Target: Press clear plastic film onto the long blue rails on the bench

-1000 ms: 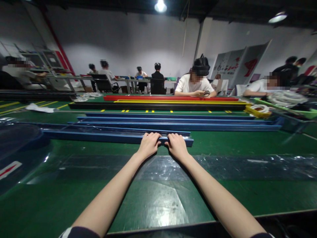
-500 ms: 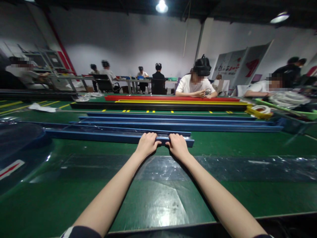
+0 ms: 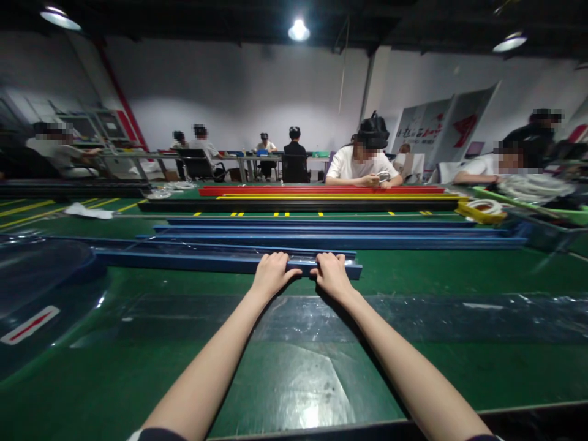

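Observation:
A long blue channel (image 3: pixel 184 262) lies across the table, with clear plastic film (image 3: pixel 220 252) inside its groove. My left hand (image 3: pixel 271 274) is closed over the near wall of this channel, fingers curled into the groove and thumb on the near side. A short way to the right, close to the channel's right end, my right hand (image 3: pixel 331 275) grips the same wall. The fingertips of both hands are partly hidden inside the groove. Nearer me, a flat clear plastic strip (image 3: pixel 422 315) runs across the table beneath my forearms.
At left lies a large roll of clear plastic (image 3: pixel 46 269) with a red-arrow label (image 3: pixel 31 324). Beyond are more blue channels (image 3: pixel 413 241), then black, yellow and red bars (image 3: pixel 321 191). A co-worker (image 3: pixel 362 160) sits across the table. A yellow tray (image 3: pixel 480 211) holds a white coil.
The view has tilted slightly upward, so the table and hands appear a little lower. Both hands keep their places on the blue channel, with little visible movement.

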A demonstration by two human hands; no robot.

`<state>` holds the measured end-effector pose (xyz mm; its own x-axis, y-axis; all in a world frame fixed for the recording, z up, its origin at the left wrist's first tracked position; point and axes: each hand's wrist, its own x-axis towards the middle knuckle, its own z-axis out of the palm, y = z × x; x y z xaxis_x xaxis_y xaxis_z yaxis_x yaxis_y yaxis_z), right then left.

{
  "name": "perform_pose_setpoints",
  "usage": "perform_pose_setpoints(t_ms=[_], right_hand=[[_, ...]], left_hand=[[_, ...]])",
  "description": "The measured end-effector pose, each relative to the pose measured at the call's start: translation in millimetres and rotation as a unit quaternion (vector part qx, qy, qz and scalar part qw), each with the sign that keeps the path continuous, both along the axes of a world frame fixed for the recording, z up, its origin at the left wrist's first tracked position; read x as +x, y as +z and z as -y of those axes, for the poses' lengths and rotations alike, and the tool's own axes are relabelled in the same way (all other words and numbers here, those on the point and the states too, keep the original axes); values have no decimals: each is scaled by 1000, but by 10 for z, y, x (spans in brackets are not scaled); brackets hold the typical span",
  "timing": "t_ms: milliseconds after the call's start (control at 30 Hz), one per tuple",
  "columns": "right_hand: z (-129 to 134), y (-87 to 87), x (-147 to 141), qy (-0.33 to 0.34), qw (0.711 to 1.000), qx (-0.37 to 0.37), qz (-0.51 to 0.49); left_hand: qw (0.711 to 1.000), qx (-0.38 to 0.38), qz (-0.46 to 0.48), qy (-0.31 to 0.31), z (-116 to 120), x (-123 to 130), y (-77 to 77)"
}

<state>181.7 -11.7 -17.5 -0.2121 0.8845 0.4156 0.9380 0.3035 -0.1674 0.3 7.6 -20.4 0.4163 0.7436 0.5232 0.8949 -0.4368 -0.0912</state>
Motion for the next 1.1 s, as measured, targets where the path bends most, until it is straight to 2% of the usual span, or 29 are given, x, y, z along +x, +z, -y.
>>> perform_pose_setpoints(t_ms=[200,433,800,1100], right_hand=[[-5,20,194,-19,1000,-21,-8],[-33,10,476,-32,999,-39,-10],[-67,-5,646,-38,998,-52,0],[-62,12,734,-38,997,-66,3]], left_hand=[[1000,2,17,1,10,-29,31],[1000,7,8,-9,18,67,5],[1000,5,-16,-3,25,-20,50],[1000,15,-25,-6,24,40,24]])
